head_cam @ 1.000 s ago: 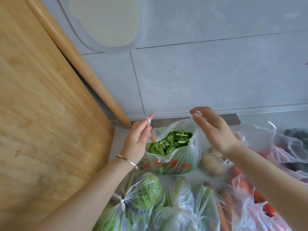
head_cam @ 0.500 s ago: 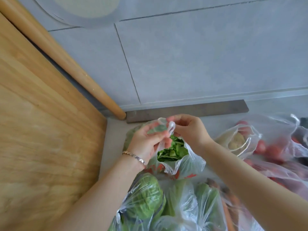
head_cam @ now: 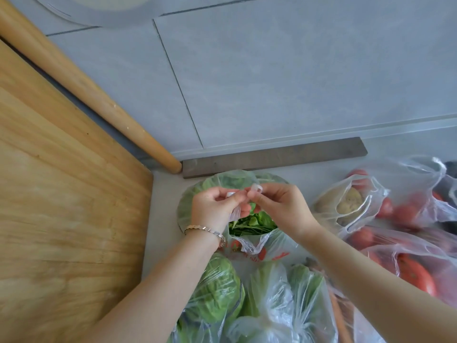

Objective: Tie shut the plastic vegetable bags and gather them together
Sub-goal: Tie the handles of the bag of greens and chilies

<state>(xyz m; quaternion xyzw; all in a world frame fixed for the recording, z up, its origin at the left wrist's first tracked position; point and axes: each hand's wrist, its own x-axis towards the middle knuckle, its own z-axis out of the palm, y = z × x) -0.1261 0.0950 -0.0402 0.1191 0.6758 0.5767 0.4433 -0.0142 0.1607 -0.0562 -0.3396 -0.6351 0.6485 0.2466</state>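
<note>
We held the leafy-greens bag [head_cam: 269, 243] over the table [head_cam: 163, 219]. Left hand [head_cam: 212, 211] and right hand [head_cam: 282, 206] each pinched a bag handle, grips clamped, fingertips touching. Bag mouth remained open.

Bare counter [head_cam: 163, 219] lies open left of the greens bag [head_cam: 259, 246]; cutting board [head_cam: 61, 206], rolling pin [head_cam: 99, 95] and bagged tomatoes [head_cam: 408, 219] hem it in.

Glossy clear plastic bag [head_cam: 269, 246], matt wooden board [head_cam: 61, 194]
</note>
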